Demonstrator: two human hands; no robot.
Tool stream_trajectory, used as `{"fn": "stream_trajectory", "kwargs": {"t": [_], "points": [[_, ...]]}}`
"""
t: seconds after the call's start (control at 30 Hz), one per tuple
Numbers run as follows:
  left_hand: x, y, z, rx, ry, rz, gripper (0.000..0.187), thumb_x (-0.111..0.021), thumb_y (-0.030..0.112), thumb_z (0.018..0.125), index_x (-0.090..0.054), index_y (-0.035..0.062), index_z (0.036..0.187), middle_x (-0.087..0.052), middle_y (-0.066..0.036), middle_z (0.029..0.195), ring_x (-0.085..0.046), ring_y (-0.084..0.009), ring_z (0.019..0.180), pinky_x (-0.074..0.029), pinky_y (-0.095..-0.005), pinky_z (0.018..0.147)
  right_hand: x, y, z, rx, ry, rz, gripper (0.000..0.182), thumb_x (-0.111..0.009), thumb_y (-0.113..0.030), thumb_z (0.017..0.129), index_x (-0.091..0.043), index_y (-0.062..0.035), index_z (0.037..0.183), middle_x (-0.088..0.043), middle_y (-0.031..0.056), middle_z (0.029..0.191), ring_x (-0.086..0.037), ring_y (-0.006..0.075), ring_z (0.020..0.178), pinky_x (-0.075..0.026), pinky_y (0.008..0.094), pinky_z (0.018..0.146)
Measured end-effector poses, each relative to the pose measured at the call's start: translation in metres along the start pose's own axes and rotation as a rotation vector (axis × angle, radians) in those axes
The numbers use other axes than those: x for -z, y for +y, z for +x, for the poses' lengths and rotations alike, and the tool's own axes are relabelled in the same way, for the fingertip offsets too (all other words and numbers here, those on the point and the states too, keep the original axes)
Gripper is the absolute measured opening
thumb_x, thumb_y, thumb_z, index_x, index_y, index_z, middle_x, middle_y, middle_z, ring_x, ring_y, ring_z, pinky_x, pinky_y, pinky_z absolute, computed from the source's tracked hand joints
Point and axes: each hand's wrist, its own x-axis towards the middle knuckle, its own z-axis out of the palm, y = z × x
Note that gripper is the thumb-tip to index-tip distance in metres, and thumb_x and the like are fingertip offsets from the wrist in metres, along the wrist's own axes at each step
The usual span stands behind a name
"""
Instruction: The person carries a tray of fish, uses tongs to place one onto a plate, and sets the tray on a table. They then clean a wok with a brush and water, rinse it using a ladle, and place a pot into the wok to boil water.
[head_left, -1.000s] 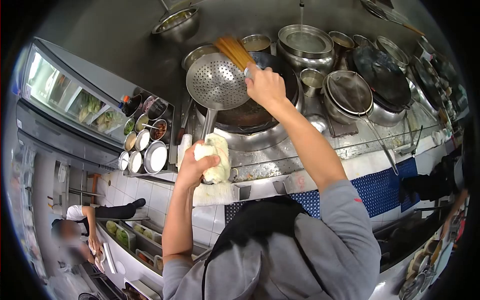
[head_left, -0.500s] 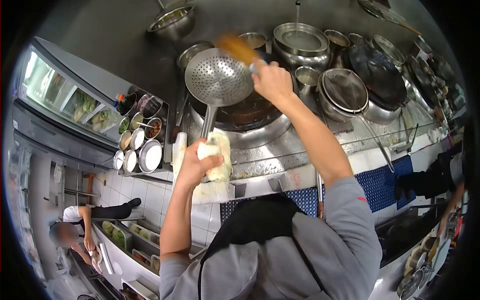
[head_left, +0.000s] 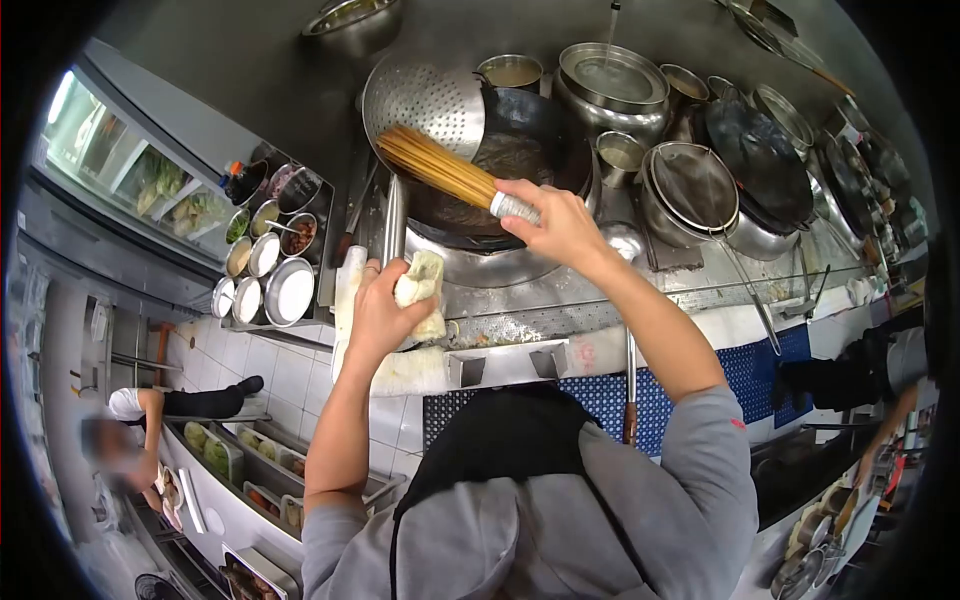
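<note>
My left hand is closed round a pale folded cloth at the metal handle of a round perforated strainer, which is tilted over the left side of a black wok. Between thumb and fingers my right hand grips the white-wrapped end of a bamboo brush. Its bristles point left, across the strainer's lower edge. Dark liquid shows in the wok below.
Sieves on a pot stand right of the wok. Running water falls into a basin behind. Seasoning bowls stand at left. A ladle lies at the front edge. One person is at lower left, another at right.
The strainer has moved up and left and is now tilted. The brush has swung down and left, from above the strainer to its lower edge. Both hands still hold their things.
</note>
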Motion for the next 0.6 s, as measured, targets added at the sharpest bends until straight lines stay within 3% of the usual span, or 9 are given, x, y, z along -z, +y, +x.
{"fn": "stream_trajectory", "kwargs": {"t": [0.07, 0.1, 0.13, 0.2, 0.27, 0.3, 0.4, 0.47, 0.6], "points": [[0.0, 0.003, -0.004, 0.015, -0.005, -0.043, 0.045, -0.081, 0.024, 0.067, -0.062, 0.0027, 0.102, -0.057, -0.025, 0.1, -0.059, -0.0435, 0.095, -0.049, -0.0471, 0.081, 0.001, 0.028, 0.015, -0.297, 0.028, -0.303, 0.047, -0.072, -0.03, 0.083, -0.064, -0.0167, 0.127, -0.069, 0.0257, 0.099, -0.067, 0.0418, 0.094, -0.053, 0.0482, 0.085], [0.002, 0.0, -0.006, 0.039, -0.024, -0.029, 0.046, -0.082, 0.023, 0.067, -0.062, 0.0023, 0.103, -0.056, -0.023, 0.1, -0.058, -0.0424, 0.095, -0.048, -0.0468, 0.081, 0.011, 0.033, 0.025, -0.291, 0.23, -0.183, 0.048, -0.071, -0.031, 0.083, -0.063, -0.0166, 0.128, -0.07, 0.0254, 0.102, -0.068, 0.0405, 0.096, -0.054, 0.0473, 0.087], [0.001, -0.003, -0.009, 0.038, -0.026, -0.041, 0.046, -0.083, 0.023, 0.068, -0.062, 0.0023, 0.103, -0.055, -0.022, 0.1, -0.058, -0.042, 0.095, -0.048, -0.0468, 0.081, 0.024, 0.036, 0.032, -0.442, 0.209, -0.174, 0.048, -0.071, -0.031, 0.084, -0.062, -0.0165, 0.128, -0.07, 0.0243, 0.103, -0.068, 0.04, 0.097, -0.054, 0.0468, 0.087], [-0.002, -0.007, -0.018, 0.044, -0.041, -0.065, 0.045, -0.083, 0.022, 0.068, -0.062, 0.0023, 0.103, -0.054, -0.021, 0.099, -0.058, -0.0412, 0.094, -0.048, -0.0467, 0.08, 0.03, 0.006, 0.027, -0.348, 0.198, -0.092, 0.047, -0.071, -0.031, 0.084, -0.063, -0.0167, 0.128, -0.07, 0.0238, 0.106, -0.067, 0.0412, 0.098, -0.053, 0.0469, 0.088], [-0.008, -0.007, -0.023, -0.008, 0.018, -0.066, 0.043, -0.083, 0.019, 0.068, -0.062, 0.0022, 0.101, -0.053, -0.02, 0.098, -0.057, -0.0398, 0.092, -0.048, -0.0461, 0.078, 0.014, 0.001, 0.019, -0.12, 0.034, -0.078, 0.046, -0.07, -0.032, 0.085, -0.063, -0.0183, 0.128, -0.069, 0.0233, 0.109, -0.066, 0.0421, 0.1, -0.052, 0.0468, 0.088], [-0.011, -0.01, -0.024, -0.022, 0.058, -0.073, 0.042, -0.083, 0.019, 0.068, -0.062, 0.0021, 0.1, -0.054, -0.02, 0.097, -0.057, -0.0397, 0.091, -0.048, -0.046, 0.078, 0.003, 0.01, 0.019, -0.132, -0.01, 0.009, 0.046, -0.07, -0.034, 0.085, -0.063, -0.0209, 0.129, -0.069, 0.023, 0.109, -0.066, 0.0424, 0.1, -0.053, 0.0472, 0.087], [-0.006, -0.024, -0.035, 0.001, 0.207, -0.07, 0.036, -0.083, 0.018, 0.067, -0.062, 0.0023, 0.092, -0.054, -0.017, 0.089, -0.056, -0.037, 0.086, -0.047, -0.0446, 0.075, 0.015, 0.027, 0.033, -0.299, 0.028, -0.395, 0.047, -0.07, -0.034, 0.085, -0.063, -0.0215, 0.129, -0.07, 0.0218, 0.106, -0.066, 0.0413, 0.1, -0.053, 0.0478, 0.086], [0.002, -0.049, -0.055, 0.091, 0.214, -0.195, 0.033, -0.081, 0.016, 0.066, -0.062, 0.0014, 0.089, -0.054, -0.015, 0.087, -0.056, -0.0325, 0.085, -0.047, -0.0416, 0.074, 0.029, 0.019, 0.041, -0.459, -0.014, -0.455, 0.046, -0.07, -0.031, 0.084, -0.063, -0.0206, 0.129, -0.071, 0.0205, 0.102, -0.067, 0.0379, 0.1, -0.052, 0.0476, 0.088], [0.015, -0.09, -0.128, 0.322, 0.151, -0.409, 0.034, -0.08, 0.017, 0.063, -0.061, 0.0003, 0.086, -0.054, -0.011, 0.086, -0.055, -0.0264, 0.082, -0.046, -0.0365, 0.073, 0.052, 0.027, 0.046, -0.273, -0.309, -0.305, 0.047, -0.071, -0.033, 0.083, -0.065, -0.0216, 0.129, -0.072, 0.0186, 0.105, -0.068, 0.0361, 0.1, -0.052, 0.0437, 0.092]]}}
